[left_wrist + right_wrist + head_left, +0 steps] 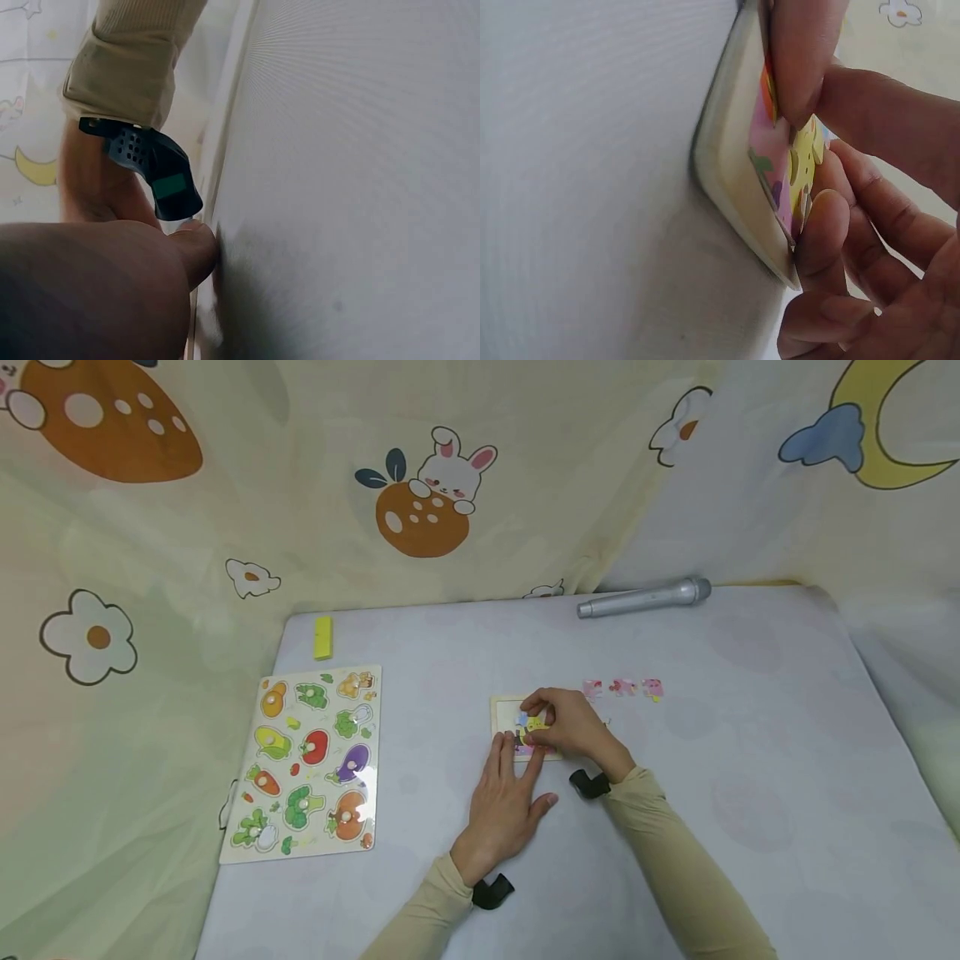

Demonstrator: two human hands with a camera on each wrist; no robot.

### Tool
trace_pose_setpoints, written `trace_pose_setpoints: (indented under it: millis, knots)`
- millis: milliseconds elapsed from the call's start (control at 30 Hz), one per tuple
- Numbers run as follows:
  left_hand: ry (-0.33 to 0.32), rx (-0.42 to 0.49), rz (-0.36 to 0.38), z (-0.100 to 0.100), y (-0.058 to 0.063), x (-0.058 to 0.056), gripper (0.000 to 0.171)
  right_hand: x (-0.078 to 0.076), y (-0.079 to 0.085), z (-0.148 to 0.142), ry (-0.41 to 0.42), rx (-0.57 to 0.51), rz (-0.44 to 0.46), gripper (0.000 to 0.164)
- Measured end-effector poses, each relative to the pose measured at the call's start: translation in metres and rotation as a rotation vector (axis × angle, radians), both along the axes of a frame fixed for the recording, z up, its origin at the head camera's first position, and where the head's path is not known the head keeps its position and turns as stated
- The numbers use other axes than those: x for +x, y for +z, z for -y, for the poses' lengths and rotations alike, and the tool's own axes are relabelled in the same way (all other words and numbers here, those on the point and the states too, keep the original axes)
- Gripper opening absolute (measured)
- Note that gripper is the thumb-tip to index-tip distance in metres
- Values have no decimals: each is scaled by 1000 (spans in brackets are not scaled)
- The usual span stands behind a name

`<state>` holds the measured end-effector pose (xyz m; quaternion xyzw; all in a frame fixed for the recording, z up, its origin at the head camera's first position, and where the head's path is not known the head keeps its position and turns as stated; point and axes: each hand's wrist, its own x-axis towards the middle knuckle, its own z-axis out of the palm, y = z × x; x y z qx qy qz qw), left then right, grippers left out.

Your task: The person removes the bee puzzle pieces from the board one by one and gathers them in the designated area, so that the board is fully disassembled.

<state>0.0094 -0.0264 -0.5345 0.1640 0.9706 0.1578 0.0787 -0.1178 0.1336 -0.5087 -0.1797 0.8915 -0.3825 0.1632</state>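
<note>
I see my right hand (573, 724) curled over a small square puzzle tray of pale wood with rounded corners (504, 714), thumb and fingers (821, 225) pinching a thin, flat, brightly printed puzzle piece (799, 161) in yellow, pink and orange against the tray's face. In the right wrist view the piece stands slightly lifted off the tray's raised rim. My left hand (507, 797) lies flat just below the right one, fingers straight, their tips pressing the tray's near edge, the palm on the smooth, pale grey tabletop (750, 760); it holds nothing.

Just beyond my right hand, three loose pink puzzle pieces (622, 687) lie in a short row, close together. Farther beyond them, near the back edge of the tabletop, lies one grey cylindrical plastic microphone (645, 598) on its side. Well to the left of my left hand sits one rectangular white wooden peg board printed with vegetables (307, 764), each shape bearing a small round knob; it overhangs the tabletop's left edge a little. Beyond it lies one small yellow rectangular block (323, 637). Soft cartoon-printed fabric (420, 485) walls in the back and both sides. To the right of my right hand the tabletop is bare out to the edge.
</note>
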Motion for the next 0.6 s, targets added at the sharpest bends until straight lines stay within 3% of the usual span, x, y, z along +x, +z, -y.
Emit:
trace_pose_setpoints:
  millis: [367, 600]
  knots:
    - [5, 4, 21, 0, 1, -1, 73, 4, -2, 3, -26, 11, -51, 41]
    - [4, -4, 6, 0, 1, -1, 73, 4, -2, 3, -18, -46, -31, 41]
